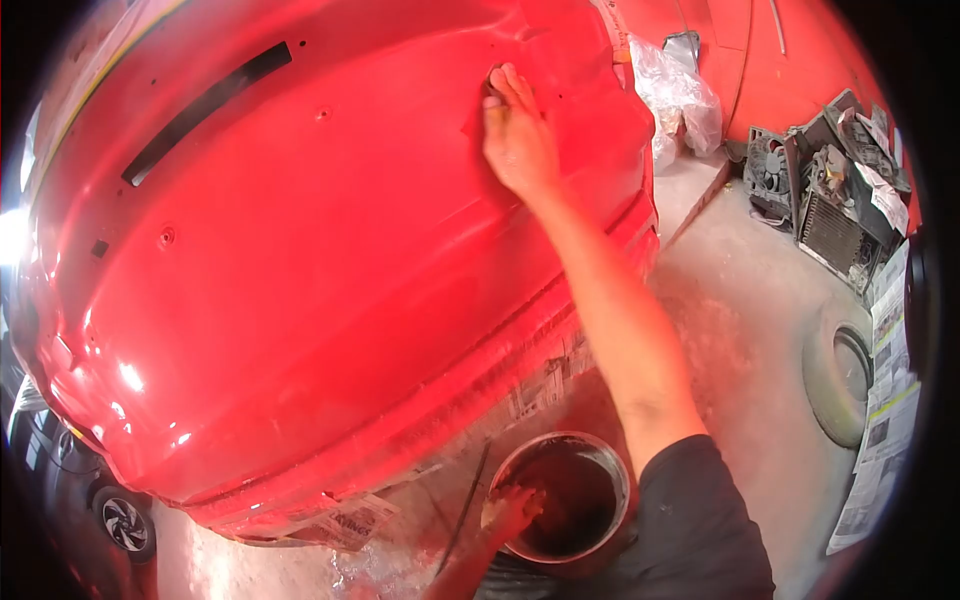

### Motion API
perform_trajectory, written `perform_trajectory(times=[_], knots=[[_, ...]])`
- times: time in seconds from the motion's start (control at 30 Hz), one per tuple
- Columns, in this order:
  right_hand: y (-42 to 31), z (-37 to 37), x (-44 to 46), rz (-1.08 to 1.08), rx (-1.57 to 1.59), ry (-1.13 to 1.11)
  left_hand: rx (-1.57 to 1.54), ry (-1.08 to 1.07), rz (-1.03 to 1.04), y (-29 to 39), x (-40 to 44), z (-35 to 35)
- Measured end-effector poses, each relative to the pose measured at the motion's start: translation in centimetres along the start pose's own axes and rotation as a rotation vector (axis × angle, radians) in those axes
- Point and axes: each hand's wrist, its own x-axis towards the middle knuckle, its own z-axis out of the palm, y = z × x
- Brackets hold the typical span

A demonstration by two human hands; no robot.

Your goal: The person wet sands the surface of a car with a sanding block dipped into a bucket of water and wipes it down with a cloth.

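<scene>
A large glossy red car panel (300, 200), with a long dark slot and small holes, fills the left and middle of the view. My right hand (520, 140) presses on its upper right part, fingers together and pointing away from me. Something dark and thin shows at the fingertips, too little of it visible to name. Below the panel's near edge stands a round bucket (622, 490) with a dark inside. My left hand (512, 512) is at the bucket's left rim, its fingers curled inward over the opening; what they hold, if anything, is hidden.
Newspaper masking (350, 522) hangs along the panel's lower edge. On the right lie a tyre (838, 375), newspaper sheets (880, 440) and a radiator with fan (775, 170). Clear plastic sheeting (680, 95) sits behind. A car wheel (125, 520) shows at lower left.
</scene>
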Motion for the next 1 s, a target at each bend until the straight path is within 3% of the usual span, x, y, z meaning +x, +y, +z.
perform_trajectory(times=[0.07, 0.13, 0.17, 0.23, 0.37, 0.47, 0.53, 0.6, 0.7, 0.8, 0.9, 1.0], knots=[[-4.7, 1.5, -2.1, 0.008, -0.172, 0.050, -0.023, -0.049, -0.003, -0.1, -0.1, 0.1], [-8.4, 3.9, -7.5, -0.120, 0.307, -0.031, -0.007, -0.068, 0.001, 0.1, 0.7, -0.8], [-10.8, 1.7, -9.2, -0.385, 0.032, -0.182, 0.013, -0.068, 0.003, 1.0, 0.9, -2.0], [-7.7, 0.6, -9.2, -0.555, 0.020, -0.284, 0.034, -0.086, -0.010, 1.8, 0.6, -3.2], [3.5, -1.9, -0.6, 0.080, 0.258, -0.090, 0.000, -0.084, -0.018, 1.1, 0.6, -2.3], [-0.4, -0.3, -0.7, 0.176, -0.042, -0.014, -0.045, -0.093, -0.027, -1.3, -0.5, 1.5], [-5.6, 1.9, -5.4, 0.018, 0.118, -0.029, -0.033, -0.079, -0.020, -1.3, -0.4, 1.6], [-9.6, 1.3, -9.8, -0.408, -0.014, -0.257, 0.015, -0.044, 0.016, 0.3, 0.5, -0.9], [-5.8, -0.3, -6.9, -0.379, -0.048, -0.311, 0.013, -0.154, -0.050, 2.0, 1.2, -3.3], [1.2, -1.5, 0.6, 0.118, 0.147, -0.168, 0.010, -0.099, -0.028, 1.3, 0.9, -2.3], [-0.5, 1.4, 0.7, 0.142, -0.138, 0.001, 0.079, -0.033, 0.020, 1.5, 0.5, -2.0], [-7.3, 2.4, -4.9, -0.288, 0.062, -0.184, 0.054, -0.032, 0.022, 1.2, 0.6, -1.8]])
